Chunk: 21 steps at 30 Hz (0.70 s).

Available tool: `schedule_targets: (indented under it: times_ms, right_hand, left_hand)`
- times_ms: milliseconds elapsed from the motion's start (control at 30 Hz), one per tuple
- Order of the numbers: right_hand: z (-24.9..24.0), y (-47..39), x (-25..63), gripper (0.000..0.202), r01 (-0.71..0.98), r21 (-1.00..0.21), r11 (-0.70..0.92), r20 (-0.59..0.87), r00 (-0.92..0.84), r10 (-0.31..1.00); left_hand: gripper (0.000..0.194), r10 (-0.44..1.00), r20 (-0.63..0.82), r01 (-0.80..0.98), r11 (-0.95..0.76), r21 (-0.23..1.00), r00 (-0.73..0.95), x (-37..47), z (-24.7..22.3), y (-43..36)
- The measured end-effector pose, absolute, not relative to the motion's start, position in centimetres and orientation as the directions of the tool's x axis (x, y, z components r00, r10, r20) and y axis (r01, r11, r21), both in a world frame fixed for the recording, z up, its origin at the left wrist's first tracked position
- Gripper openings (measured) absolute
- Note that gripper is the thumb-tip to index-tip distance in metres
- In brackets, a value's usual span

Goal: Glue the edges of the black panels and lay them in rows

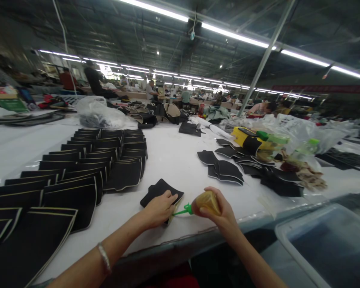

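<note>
My left hand presses on a black cut panel near the table's front edge, its fingers curled over the panel's right part. My right hand is closed round a squeeze bottle of amber liquid, which looks like glue. The bottle lies tilted, its thin green nozzle pointing left. The nozzle tip meets the panel's right edge beside my left fingers; whether it touches is too small to tell. To the left, overlapping rows of black panels show pale yellowish edge strips.
Loose black pieces lie right of centre, near a yellow box, clear plastic bags and a crumpled brown cloth. A plastic bag sits behind the rows. A translucent bin stands below the table edge at right. People work in the background.
</note>
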State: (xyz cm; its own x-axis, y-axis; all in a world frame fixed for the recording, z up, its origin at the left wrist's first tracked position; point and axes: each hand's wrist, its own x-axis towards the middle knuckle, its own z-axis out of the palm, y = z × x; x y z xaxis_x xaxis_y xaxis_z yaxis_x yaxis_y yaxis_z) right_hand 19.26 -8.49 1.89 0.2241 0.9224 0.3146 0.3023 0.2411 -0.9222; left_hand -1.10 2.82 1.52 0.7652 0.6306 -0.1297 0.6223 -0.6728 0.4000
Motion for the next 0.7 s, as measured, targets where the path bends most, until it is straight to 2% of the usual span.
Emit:
schedule_targets:
  times_ms: [233, 467, 600, 700]
  right_hand:
    - [1.3, -8.3, 19.7, 0.051, 0.263, -0.933, 0.246, 0.297, 0.176, 0.939]
    - [1.3, -7.0, 21.5, 0.052, 0.382, -0.888, 0.257, 0.39, 0.327, 0.861]
    - [1.0, -7.7, 21.3, 0.05, 0.34, -0.907, 0.249, 0.34, 0.243, 0.908]
    - [0.9, -7.7, 21.3, 0.052, 0.308, -0.922, 0.237, 0.323, 0.268, 0.908]
  left_hand:
    - [0.053, 0.63, -0.166, 0.639, -0.668, 0.382, 0.759, -1.0, 1.8, 2.7]
    - [0.053, 0.621, -0.179, 0.63, -0.653, 0.419, 0.763, -1.0, 2.2, 2.7]
    - [0.052, 0.622, -0.183, 0.629, -0.639, 0.442, 0.761, -1.0, 2.1, 2.8]
    - [0.052, 0.619, -0.177, 0.622, -0.639, 0.452, 0.765, -1.0, 2.1, 2.8]
